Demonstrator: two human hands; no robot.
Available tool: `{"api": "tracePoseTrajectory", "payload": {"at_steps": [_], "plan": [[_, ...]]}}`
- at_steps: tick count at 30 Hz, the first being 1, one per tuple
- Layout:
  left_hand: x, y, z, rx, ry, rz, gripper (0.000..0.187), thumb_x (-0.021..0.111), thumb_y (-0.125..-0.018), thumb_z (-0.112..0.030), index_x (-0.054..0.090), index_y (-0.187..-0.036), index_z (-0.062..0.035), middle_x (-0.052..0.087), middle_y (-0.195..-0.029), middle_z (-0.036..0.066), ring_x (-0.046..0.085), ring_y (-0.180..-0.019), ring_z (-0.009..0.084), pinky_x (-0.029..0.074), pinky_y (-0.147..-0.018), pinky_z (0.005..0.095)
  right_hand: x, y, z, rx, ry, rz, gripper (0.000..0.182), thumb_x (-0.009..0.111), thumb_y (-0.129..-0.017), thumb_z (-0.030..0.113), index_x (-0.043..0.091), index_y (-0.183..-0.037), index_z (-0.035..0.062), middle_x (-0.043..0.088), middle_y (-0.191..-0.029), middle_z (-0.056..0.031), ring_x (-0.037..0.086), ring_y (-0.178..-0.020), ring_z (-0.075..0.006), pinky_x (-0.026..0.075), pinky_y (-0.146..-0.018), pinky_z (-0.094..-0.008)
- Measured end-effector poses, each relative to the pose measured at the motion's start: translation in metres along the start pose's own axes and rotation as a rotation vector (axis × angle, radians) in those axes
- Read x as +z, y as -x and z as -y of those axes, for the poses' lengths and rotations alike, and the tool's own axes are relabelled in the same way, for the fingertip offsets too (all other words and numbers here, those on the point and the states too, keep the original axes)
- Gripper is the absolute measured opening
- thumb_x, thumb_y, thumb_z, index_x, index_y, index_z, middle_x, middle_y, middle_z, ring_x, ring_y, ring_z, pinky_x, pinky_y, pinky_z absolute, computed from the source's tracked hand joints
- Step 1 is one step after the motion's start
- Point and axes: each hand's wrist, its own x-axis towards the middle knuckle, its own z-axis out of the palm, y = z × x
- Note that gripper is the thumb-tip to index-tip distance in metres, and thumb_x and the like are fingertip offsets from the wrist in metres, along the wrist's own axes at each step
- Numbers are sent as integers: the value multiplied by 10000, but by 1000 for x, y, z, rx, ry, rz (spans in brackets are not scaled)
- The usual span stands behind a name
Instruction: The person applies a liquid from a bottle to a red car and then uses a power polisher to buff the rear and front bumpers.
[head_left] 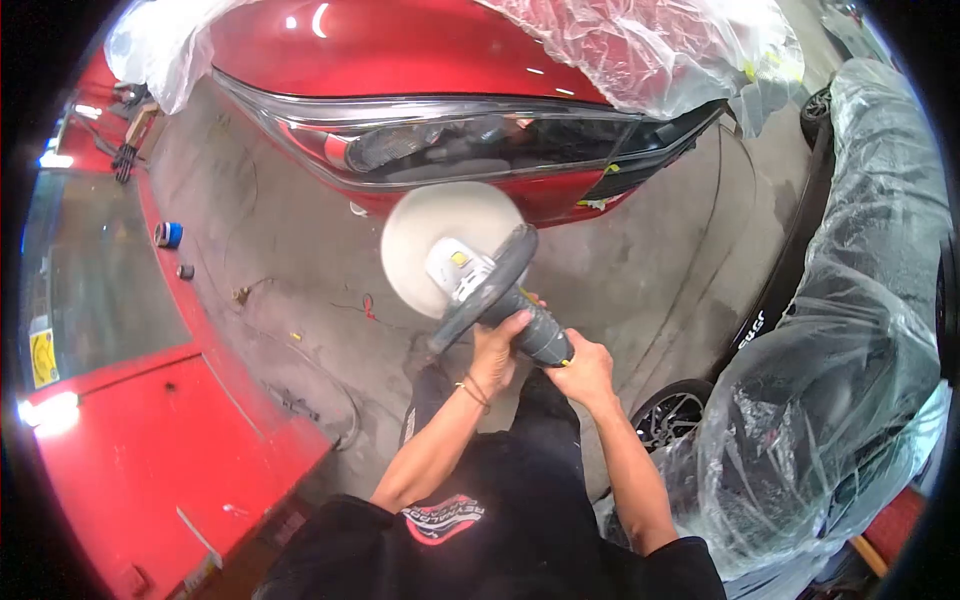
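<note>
Both my hands hold a rotary polisher (490,285) in front of my body. My left hand (495,350) is wrapped round the polisher's body, just behind its large curved handle. My right hand (585,368) grips the rear end of the tool. The round white pad (425,235) looks smeared, and it lies close to the lower edge of a headlight (480,145) on a red car (400,50). Whether pad and car touch, I cannot tell. Clear plastic film (660,50) covers part of that car.
A red panel with a window (130,450) runs along the left, with a blue roll (169,235) on it. On the right stands a dark car under plastic film (810,430), its wheel (672,415) showing. Cables (368,306) lie on the grey floor.
</note>
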Motion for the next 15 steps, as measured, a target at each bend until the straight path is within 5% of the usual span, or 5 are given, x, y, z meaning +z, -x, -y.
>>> {"api": "tracePoseTrajectory", "payload": {"at_steps": [4, 11, 15], "plan": [[63, -15, 61, -64, 3, 24, 505, 874, -901, -170, 665, -1330, -4, 747, -1238, 124, 730, -1163, 244, 597, -1051, 443, -65, 0, -59, 20, -54, -15, 479, 841, -752, 265, 751, -1200, 122, 796, -1029, -231, 756, -1022, -463, 600, -893, -531], [171, -50, 129, -179, -120, -1, 604, 946, -842, -234, 686, -1350, -35, 708, -1292, 85, 667, -1195, 208, 548, -1058, 385, -123, -16, -176, 98, -210, -126, 357, 827, -733, 125, 749, -1056, -5, 783, -897, -167, 753, -823, -263, 583, -817, -429], [175, -50, 131, -174, -54, 9, 608, 960, -829, -251, 688, -1338, -61, 691, -1285, 64, 646, -1210, 203, 538, -1064, 388, -138, -19, -162, 26, -167, -127, 385, 825, -735, 125, 747, -1092, 4, 784, -922, -194, 773, -851, -320, 586, -839, -435]]}}
